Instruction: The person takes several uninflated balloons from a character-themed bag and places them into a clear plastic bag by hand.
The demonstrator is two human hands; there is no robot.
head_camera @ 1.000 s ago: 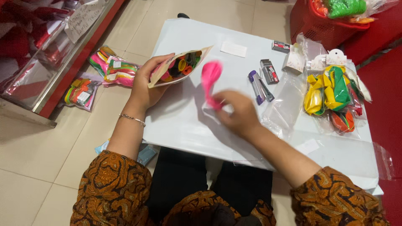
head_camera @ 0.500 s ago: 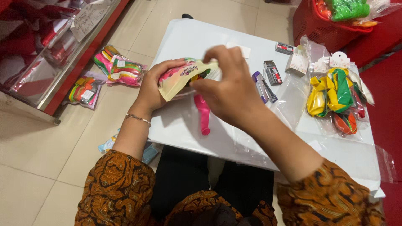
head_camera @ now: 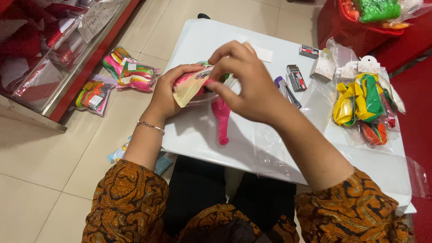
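My left hand (head_camera: 168, 92) holds a small clear packet of coloured balloons with a cream card header (head_camera: 191, 85) above the white table (head_camera: 198, 135). My right hand (head_camera: 245, 83) pinches the packet's top edge from the right, fingers closed on it. A pink uninflated balloon (head_camera: 221, 120) hangs just below my right hand, its upper end hidden behind my fingers; I cannot tell whether it is gripped or inside the packet.
Packets of yellow, green and orange balloons (head_camera: 360, 105) lie on the table's right side, with a stapler (head_camera: 285, 90), small staple boxes (head_camera: 296, 77) and empty clear bags (head_camera: 274, 144). More balloon packets (head_camera: 130, 72) lie on the tiled floor left. A red basket (head_camera: 355, 22) stands at upper right.
My right hand lifted from the table with the pink balloon and came up to the packet's top. My left hand tilted the packet, so its opening no longer faces me.
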